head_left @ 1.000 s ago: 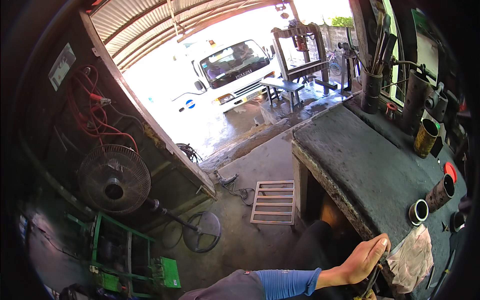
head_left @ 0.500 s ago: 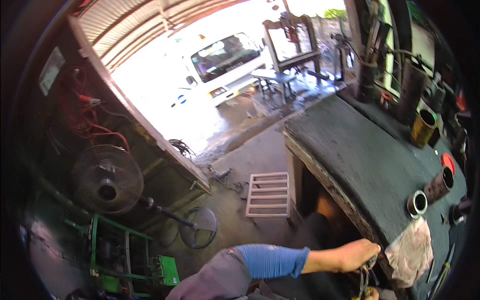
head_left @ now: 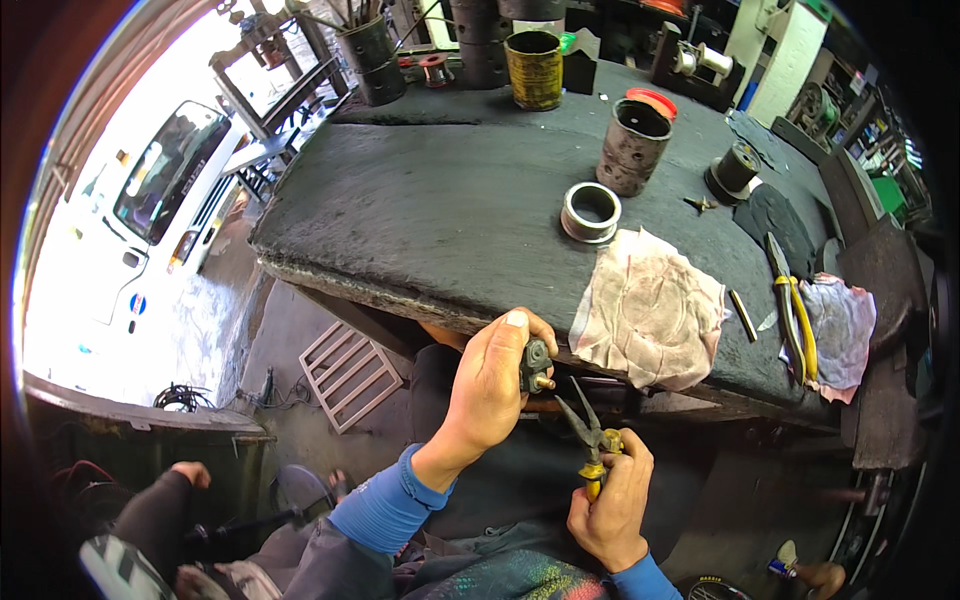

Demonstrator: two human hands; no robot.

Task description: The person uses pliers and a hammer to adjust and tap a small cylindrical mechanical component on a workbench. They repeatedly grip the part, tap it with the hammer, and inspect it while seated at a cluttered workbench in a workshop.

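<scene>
In front of the bench's near edge, my left hand (head_left: pixel 488 385) is closed around a small dark block-shaped part (head_left: pixel 536 362) with a short brass-coloured stub. Just to its right, my right hand (head_left: pixel 615 505) grips long-nose pliers (head_left: pixel 587 430) with yellow handles. Their jaws are spread and point up toward the part, apart from it. A second small yellowish piece (head_left: pixel 611 440) shows by my right fingers; whether it belongs to the pliers I cannot tell. A crumpled pale cloth (head_left: pixel 655 310) hangs slightly over the bench edge beyond my hands.
On the dark workbench (head_left: pixel 430 190) stand a metal ring (head_left: pixel 590 213), a pipe piece (head_left: pixel 635 148) and a yellow can (head_left: pixel 534 70). Yellow-handled pliers (head_left: pixel 795 320) lie at right. Below left is a slatted metal stool (head_left: pixel 350 375). Another person's arm (head_left: pixel 160 510) shows lower left.
My view has swung right toward the bench. My left hand now shows the dark part in its fingers, and the right hand with the pliers has come fully into view.
</scene>
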